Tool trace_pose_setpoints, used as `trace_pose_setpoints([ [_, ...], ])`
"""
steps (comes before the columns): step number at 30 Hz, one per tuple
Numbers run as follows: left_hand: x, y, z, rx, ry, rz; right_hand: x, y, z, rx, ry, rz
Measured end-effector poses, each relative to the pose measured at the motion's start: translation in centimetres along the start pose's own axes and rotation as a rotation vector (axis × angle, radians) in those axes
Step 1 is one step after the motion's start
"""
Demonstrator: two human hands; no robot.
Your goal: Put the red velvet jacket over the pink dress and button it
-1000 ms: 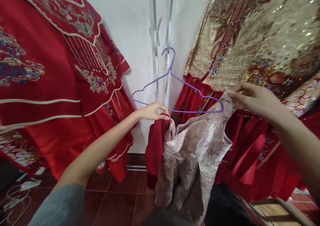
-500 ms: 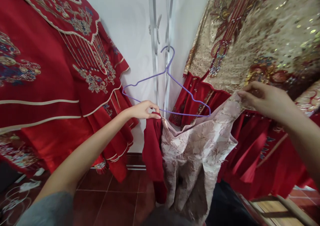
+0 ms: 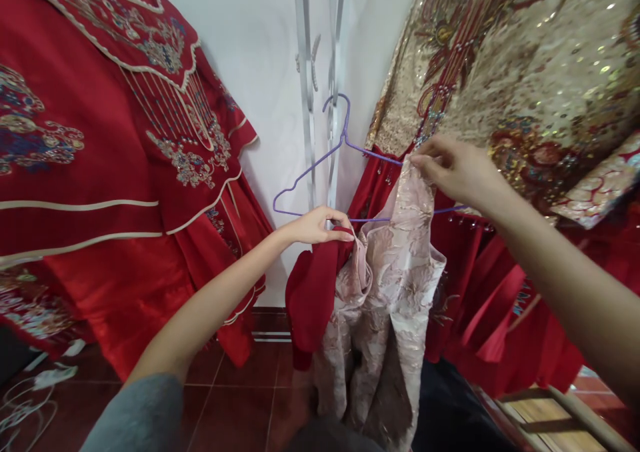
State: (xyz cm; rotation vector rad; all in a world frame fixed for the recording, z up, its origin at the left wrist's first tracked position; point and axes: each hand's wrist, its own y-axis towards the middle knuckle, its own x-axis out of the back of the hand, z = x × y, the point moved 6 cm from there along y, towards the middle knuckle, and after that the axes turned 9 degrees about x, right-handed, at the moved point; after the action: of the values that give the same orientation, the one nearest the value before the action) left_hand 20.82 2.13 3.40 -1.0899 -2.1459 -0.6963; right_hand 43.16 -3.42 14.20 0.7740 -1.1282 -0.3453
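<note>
A pale pink brocade dress [image 3: 405, 259] with a red fabric part [image 3: 313, 292] at its left side hangs between my two hands. My left hand [image 3: 323, 227] pinches the left shoulder, where red and pink cloth meet. With thumb and fingers, my right hand [image 3: 450, 169] grips the other shoulder, raised higher. Behind the dress is a purple wire hanger [image 3: 310, 169], its hook near a pale metal upright. The right shoulder cloth covers part of the hanger's right arm, whose tip shows beyond the dress.
Red embroidered garments [image 3: 115, 172] hang on the left. At right hang a gold sequined garment [image 3: 540, 105] and red skirts [image 3: 500, 305]. White cables [image 3: 30, 399] lie on the tiled floor [image 3: 235, 405]; a slatted wooden piece [image 3: 545, 419] stands lower right.
My right hand has moved left and up, bringing its shoulder of the dress across the hanger's right arm. My left hand has shifted slightly right. The hanger has turned and tilted.
</note>
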Motion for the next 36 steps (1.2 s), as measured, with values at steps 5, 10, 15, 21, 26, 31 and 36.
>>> trace_pose_setpoints([
  [5,1.0,-0.4,0.7,0.029,-0.09,-0.175,-4.5,0.2,-1.0,0.014,-0.019,0.169],
  [10,2.6,-1.1,1.4,0.067,-0.046,-0.244,-6.8,-1.6,-1.1,0.023,0.051,0.126],
  [15,6.0,-4.0,2.0,0.059,0.224,-0.414,-5.3,-2.0,-0.9,0.03,-0.019,0.108],
  [21,11.2,-12.3,7.2,0.338,0.222,-0.684,-4.1,-0.9,-2.1,0.092,-0.067,0.085],
  [26,12.3,-14.5,9.9,0.438,0.143,-0.717,-4.8,-0.7,-1.9,0.143,-0.009,0.1],
  [31,13.1,-13.8,10.0,0.435,0.124,-0.717,-4.4,-0.5,-2.0,0.138,-0.048,0.116],
  [36,13.5,-13.1,10.2,0.526,0.085,-0.73,-4.0,-0.5,-2.0,0.091,-0.085,0.132],
])
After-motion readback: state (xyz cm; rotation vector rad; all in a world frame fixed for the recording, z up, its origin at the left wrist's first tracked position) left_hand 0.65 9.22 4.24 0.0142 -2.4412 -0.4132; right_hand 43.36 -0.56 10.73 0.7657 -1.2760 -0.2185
